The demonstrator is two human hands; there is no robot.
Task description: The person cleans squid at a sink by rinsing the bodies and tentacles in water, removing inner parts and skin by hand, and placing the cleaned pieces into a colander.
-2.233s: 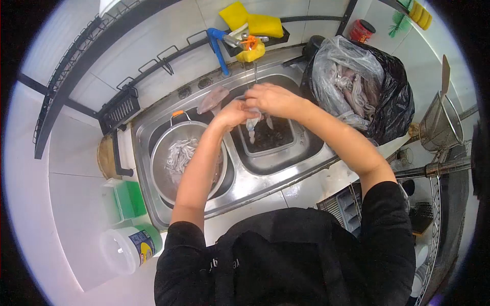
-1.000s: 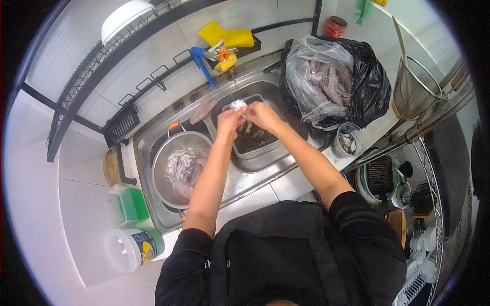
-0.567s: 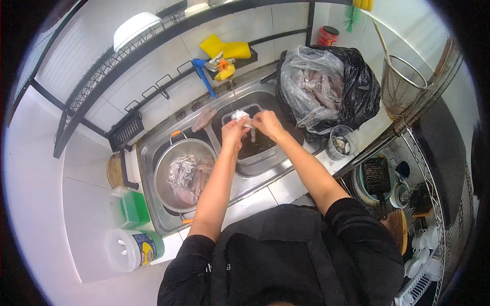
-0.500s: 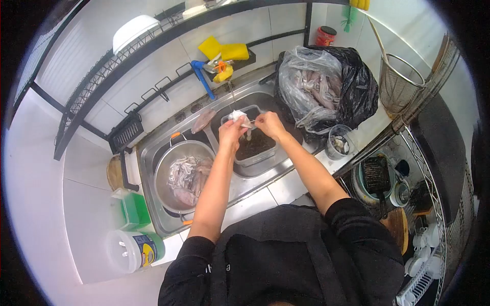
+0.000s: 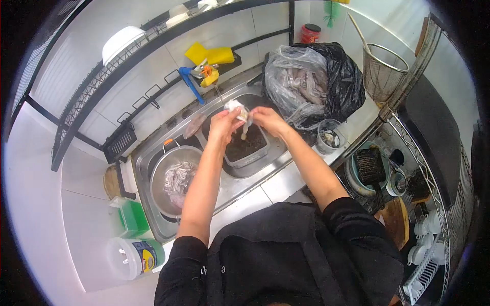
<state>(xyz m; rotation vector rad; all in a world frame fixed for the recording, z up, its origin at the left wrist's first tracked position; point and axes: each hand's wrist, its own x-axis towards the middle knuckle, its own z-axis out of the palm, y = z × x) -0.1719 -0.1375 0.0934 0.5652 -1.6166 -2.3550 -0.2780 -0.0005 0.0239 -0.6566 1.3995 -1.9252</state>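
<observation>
Over the right sink basin, my left hand (image 5: 225, 125) is closed around a white squid (image 5: 235, 106). The fingers of my right hand (image 5: 269, 121) pinch at the squid's near side, and a pale strand hangs below between the hands. Under them a clear plastic tub (image 5: 250, 161) holds dark, murky liquid. To the left, a steel pot (image 5: 157, 178) with orange handle grips contains several squid, partly covered by my left forearm. Another squid (image 5: 194, 125) lies on the sink ledge behind the pot.
A black bag (image 5: 347, 76) with a clear liner full of squid stands right of the sink, beside a clear cup of scraps (image 5: 329, 136) and a wire strainer (image 5: 383, 76). The faucet (image 5: 206, 74) and a dish rack (image 5: 122, 61) are behind.
The camera view has shifted, moving the scene slightly left. My hands stay together at the squid; a strand now hangs lower beneath them.
</observation>
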